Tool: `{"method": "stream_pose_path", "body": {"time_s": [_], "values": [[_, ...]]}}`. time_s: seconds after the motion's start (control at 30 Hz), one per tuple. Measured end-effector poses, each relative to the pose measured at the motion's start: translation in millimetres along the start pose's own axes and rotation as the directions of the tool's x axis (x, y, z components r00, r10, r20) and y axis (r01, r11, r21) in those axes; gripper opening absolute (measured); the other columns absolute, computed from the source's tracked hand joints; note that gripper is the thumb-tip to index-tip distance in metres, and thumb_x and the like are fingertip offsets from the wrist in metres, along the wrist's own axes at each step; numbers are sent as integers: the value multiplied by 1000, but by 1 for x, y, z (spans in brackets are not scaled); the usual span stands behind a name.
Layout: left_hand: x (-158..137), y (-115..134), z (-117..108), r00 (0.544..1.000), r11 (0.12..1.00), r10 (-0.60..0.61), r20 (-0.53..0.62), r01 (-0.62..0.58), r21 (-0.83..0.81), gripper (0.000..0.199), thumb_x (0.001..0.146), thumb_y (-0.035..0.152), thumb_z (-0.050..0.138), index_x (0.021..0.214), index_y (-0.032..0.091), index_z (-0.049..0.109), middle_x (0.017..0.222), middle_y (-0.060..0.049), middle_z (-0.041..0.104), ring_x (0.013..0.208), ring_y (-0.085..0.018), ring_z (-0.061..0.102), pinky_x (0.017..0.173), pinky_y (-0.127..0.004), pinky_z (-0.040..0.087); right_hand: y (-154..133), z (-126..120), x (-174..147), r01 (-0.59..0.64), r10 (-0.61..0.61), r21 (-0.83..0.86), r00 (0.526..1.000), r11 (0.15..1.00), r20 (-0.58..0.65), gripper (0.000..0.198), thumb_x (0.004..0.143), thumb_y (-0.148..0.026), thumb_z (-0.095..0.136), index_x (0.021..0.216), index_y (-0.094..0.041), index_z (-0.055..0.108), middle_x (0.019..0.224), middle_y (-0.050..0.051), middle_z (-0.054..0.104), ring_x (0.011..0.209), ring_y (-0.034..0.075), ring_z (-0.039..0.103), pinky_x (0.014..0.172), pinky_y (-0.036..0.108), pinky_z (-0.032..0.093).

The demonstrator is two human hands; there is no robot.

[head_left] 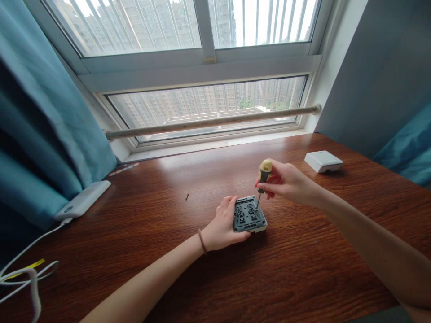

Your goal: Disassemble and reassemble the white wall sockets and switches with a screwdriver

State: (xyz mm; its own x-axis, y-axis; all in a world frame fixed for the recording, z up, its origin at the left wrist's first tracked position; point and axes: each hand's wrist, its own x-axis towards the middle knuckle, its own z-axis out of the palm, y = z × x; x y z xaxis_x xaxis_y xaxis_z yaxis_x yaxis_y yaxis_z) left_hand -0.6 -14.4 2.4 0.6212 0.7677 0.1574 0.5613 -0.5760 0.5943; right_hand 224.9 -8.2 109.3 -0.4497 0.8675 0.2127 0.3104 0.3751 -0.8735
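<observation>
Left hand (220, 226) is gripping grey module (247, 220) at left edge; right hand (286, 183) is holding screwdriver (265, 171), tip pointing down onto module; screw (187, 196) is lying ahead-left of left hand.

The left hand (222, 226) grips the left side of a grey-faced panel (247, 218) on the bench (161, 233), while the right hand (284, 179) holds a screwdriver (264, 174), tip down on the panel. A small screw (187, 196) lies to the left; a white box (323, 160) sits farther right.
</observation>
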Motion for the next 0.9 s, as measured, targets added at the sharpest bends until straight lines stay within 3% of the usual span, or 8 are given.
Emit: {"method": "stream_pose_path", "body": {"time_s": [0.37,0.43,0.53,0.6,0.7,0.8,0.9], "values": [[1,-1,-2,1000,1000,28,-12,-28,-8,83,67,51,65,132,18,25,126,-14,34,119,-30,35,103,-47,29,-2,0,-1,-5,5,1,1000,1000,4,27,74,-32,64,80,-19,41,79,3,63,54,12,62,46,24,49],[0,-1,-1,999,999,35,-42,-36,-26,76,70,48,62,130,19,28,125,-13,36,117,-28,37,102,-46,31,-2,1,-1,11,-12,-71,1000,997,-22,31,71,-33,67,75,-20,39,71,0,62,51,11,60,44,23,46],[0,1,0,995,998,53,-80,-57,-42,72,70,45,63,128,18,30,123,-13,38,116,-27,40,101,-43,33,-1,5,-1,70,-122,-301,980,951,-156,32,68,-32,69,70,-20,40,57,-4,56,48,10,53,44,22,41],[-1,3,0,993,997,64,-99,-68,-41,72,69,43,64,127,17,31,122,-13,39,114,-27,42,101,-42,35,1,8,1,77,-170,-366,958,927,-230,26,69,-31,67,72,-19,44,54,-5,54,48,9,51,46,23,40],[-2,6,-2,991,997,66,-118,-70,-31,70,68,41,66,124,17,33,119,-12,40,112,-27,44,99,-41,37,4,10,2,52,-99,-210,970,976,-223,24,71,-32,66,81,-19,49,61,-4,58,47,9,52,47,23,42],[-2,7,-2,990,998,63,-125,-66,-22,69,67,40,66,123,17,33,118,-12,41,110,-26,45,98,-41,39,6,6,4,-13,11,-11,989,1000,-145,28,67,-33,69,82,-18,50,69,-1,61,49,9,54,45,22,44],[-2,7,-1,990,998,54,-128,-58,-25,67,67,40,66,122,17,34,116,-12,42,107,-26,46,96,-41,40,3,-2,3,-73,75,51,997,996,-35,28,65,-32,71,80,-16,53,74,2,63,56,10,57,49,23,47]]}}
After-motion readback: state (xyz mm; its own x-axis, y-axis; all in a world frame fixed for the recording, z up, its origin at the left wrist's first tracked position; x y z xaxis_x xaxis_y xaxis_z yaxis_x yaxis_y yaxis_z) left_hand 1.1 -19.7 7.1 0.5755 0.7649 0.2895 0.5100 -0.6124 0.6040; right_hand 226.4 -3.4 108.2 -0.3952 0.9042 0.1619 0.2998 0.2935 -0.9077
